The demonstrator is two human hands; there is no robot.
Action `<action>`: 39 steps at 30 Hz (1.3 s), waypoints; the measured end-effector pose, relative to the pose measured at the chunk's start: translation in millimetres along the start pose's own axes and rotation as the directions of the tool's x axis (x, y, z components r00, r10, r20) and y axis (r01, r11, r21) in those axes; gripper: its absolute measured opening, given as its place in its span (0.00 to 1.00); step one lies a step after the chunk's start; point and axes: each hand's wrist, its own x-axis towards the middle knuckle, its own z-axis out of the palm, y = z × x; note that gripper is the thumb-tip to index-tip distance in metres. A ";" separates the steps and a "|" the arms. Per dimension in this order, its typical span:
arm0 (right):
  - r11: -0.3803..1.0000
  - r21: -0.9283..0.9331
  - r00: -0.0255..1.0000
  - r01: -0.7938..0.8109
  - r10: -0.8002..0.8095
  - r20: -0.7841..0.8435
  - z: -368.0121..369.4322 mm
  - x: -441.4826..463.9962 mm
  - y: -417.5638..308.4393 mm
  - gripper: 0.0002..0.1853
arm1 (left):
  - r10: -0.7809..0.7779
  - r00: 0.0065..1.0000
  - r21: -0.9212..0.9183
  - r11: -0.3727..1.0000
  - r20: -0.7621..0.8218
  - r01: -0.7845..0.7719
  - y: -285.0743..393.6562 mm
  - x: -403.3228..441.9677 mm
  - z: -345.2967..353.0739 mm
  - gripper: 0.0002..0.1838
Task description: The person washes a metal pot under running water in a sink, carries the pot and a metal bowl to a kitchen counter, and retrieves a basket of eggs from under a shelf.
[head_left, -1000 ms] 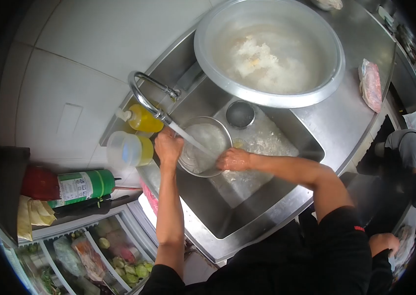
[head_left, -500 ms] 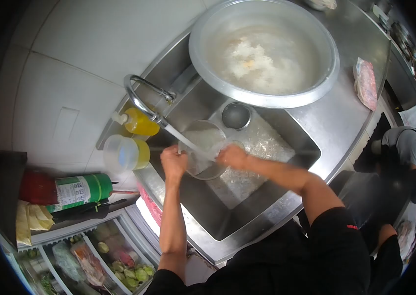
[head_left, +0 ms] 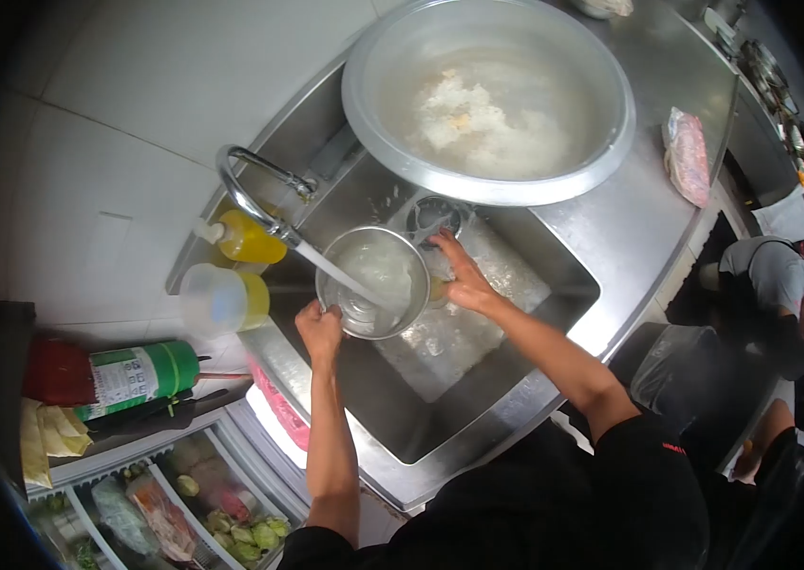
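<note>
The left hand [head_left: 319, 328] is closed on the near-left rim of a round metal bowl [head_left: 334, 275], with the thumb lying at the edge. The bowl is inside the sink [head_left: 406, 423], under the curved chrome tap [head_left: 255, 209], and a white stream of water [head_left: 349, 277] falls into it. Its wall is thin and shiny, and the water within is cloudy.

The right hand [head_left: 466, 283] is just beside the bowl, its fingers extended and a little apart, reaching to a small round metal container [head_left: 435, 215]. Whether the fingertips touch this container, I cannot tell. Under this hand lies a pale, flat sheet [head_left: 506, 256], wet and speckled; its material is not clear. A small yellowish thing [head_left: 438, 291] is partly covered by the right hand, so its shape is hard to make out.

Above stands a wide basin [head_left: 535, 193] of dull grey metal, with a thick, smooth rim; it holds murky water and a lumpy white mass [head_left: 463, 109]. Its upper edge is cut off by the frame. The soap-like liquid in the plastic bottle [head_left: 255, 239] is bright yellow.
</note>
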 end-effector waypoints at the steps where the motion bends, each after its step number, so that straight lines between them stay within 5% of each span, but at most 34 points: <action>1: 0.935 0.297 0.979 -0.194 0.204 -0.004 -8.3 -4.5 -1.6 0.33 | -0.263 0.962 -0.194 0.943 0.072 0.272 -1.5 -9.6 2.9 0.05; 2: 0.750 0.561 0.919 -0.350 0.392 0.048 -16.7 -9.3 -3.5 0.34 | -0.267 0.960 -0.208 0.937 0.084 0.279 -7.3 -19.4 10.2 0.05; 3: 0.759 0.543 0.916 -0.359 0.399 0.049 -27.5 -14.2 -10.8 0.34 | -0.291 0.946 -0.409 0.853 0.145 0.325 -15.3 -30.8 20.7 0.04; 5: 0.533 0.675 0.814 -0.509 0.553 0.177 -55.0 -25.5 -31.7 0.29 | -0.360 0.899 -0.657 0.619 0.249 0.430 -12.3 -55.9 44.0 0.08; 6: 0.546 0.654 0.811 -0.523 0.556 0.184 -72.9 -35.1 -44.5 0.29 | -0.371 0.892 -0.669 0.597 0.258 0.443 -10.1 -69.0 56.6 0.08; 9: 0.803 0.530 0.809 -0.273 0.490 -0.325 -107.1 -64.3 -60.2 0.17 | -0.364 0.796 -0.708 0.371 0.484 0.600 3.6 -106.7 94.3 0.09; 14: 0.838 0.529 0.685 -0.134 0.464 -0.562 -188.8 -93.7 -60.4 0.13 | -0.103 0.596 -0.584 0.122 0.797 0.802 63.5 -148.3 170.3 0.13; 15: 0.859 0.486 0.662 -0.162 0.460 -0.592 -200.9 -94.3 -59.6 0.12 | -0.090 0.596 -0.587 0.104 0.798 0.803 63.2 -157.5 194.0 0.13; 19: 0.922 0.338 0.614 -0.192 0.381 -0.692 -230.6 -99.3 -43.7 0.10 | 0.132 0.254 -0.276 0.190 0.958 0.942 103.3 -175.6 232.1 0.16; 21: 0.957 0.235 0.631 -0.169 0.288 -0.720 -229.8 -99.5 -16.1 0.10 | 0.051 0.210 -0.215 0.167 0.976 0.962 94.8 -183.7 279.0 0.16; 22: 0.941 0.213 0.617 -0.264 0.334 -0.713 -228.7 -94.6 -16.5 0.10 | 0.150 0.178 -0.214 0.269 0.972 0.939 89.8 -179.8 289.6 0.14; 23: 0.958 0.132 0.639 -0.254 0.269 -0.720 -224.8 -91.5 -12.7 0.09 | 0.292 0.269 -0.392 0.560 0.918 0.730 77.5 -181.3 301.8 0.15; 24: 0.959 0.103 0.652 -0.262 0.255 -0.714 -220.2 -88.2 -8.8 0.08 | 0.161 0.156 -0.204 0.345 0.974 0.916 88.9 -177.8 293.1 0.14; 26: 0.965 0.054 0.684 -0.256 0.220 -0.696 -217.6 -90.3 6.3 0.10 | 0.231 0.073 -0.170 0.433 0.970 0.885 79.5 -170.9 285.9 0.13; 28: 0.882 0.178 0.596 -0.437 0.432 -0.676 -216.5 -87.0 -14.4 0.20 | -0.006 0.339 -0.224 0.739 0.941 0.636 91.7 -154.4 219.4 0.13; 29: 0.886 0.189 0.600 -0.424 0.431 -0.674 -216.8 -88.3 -14.5 0.20 | -0.010 0.564 -0.315 0.821 0.826 0.476 93.3 -141.1 180.0 0.11; 30: 0.881 0.017 0.630 -0.473 0.352 -0.693 -217.3 -91.1 -11.3 0.24 | 0.016 0.750 -0.354 0.888 0.661 0.293 85.7 -126.1 142.3 0.08; 31: 0.844 -0.157 0.664 -0.512 0.273 -0.696 -217.5 -92.3 -9.8 0.29 | 0.104 0.953 -0.424 0.905 0.285 0.028 53.8 -108.7 121.0 0.07; 32: 0.848 -0.149 0.663 -0.509 0.276 -0.696 -220.1 -90.9 -10.7 0.29 | -0.075 0.994 -0.428 0.898 0.084 0.104 73.8 -85.2 49.2 0.06; 33: 0.836 -0.189 0.696 -0.514 0.279 -0.662 -223.3 -90.8 -12.3 0.30 | 0.204 0.935 -0.126 0.960 -0.292 -0.249 58.7 -56.7 1.5 0.05; 34: 0.823 -0.230 0.727 -0.519 0.283 -0.626 -224.4 -91.0 -13.7 0.32 | 0.171 0.867 -0.180 0.942 -0.467 -0.283 46.9 -25.7 -39.8 0.04; 35: 0.825 -0.225 0.723 -0.519 0.284 -0.629 -222.9 -90.1 -14.5 0.32 | 0.263 0.787 0.090 0.962 -0.558 -0.257 51.5 -0.1 -88.1 0.05; 36: 0.814 -0.283 0.740 -0.508 0.245 -0.627 -221.8 -88.8 -15.6 0.32 | 0.407 0.700 0.339 0.909 -0.586 -0.244 20.2 42.5 -121.3 0.07; 37: 0.800 -0.340 0.756 -0.494 0.203 -0.622 -220.9 -87.0 -16.7 0.33 | 0.452 0.740 0.466 0.859 -0.498 -0.211 11.1 67.6 -148.3 0.11; 39: 0.808 -0.320 0.750 -0.495 0.211 -0.627 -219.9 -85.9 -14.8 0.33 | 0.272 0.953 0.699 0.708 -0.135 -0.103 -14.0 112.7 -181.3 0.21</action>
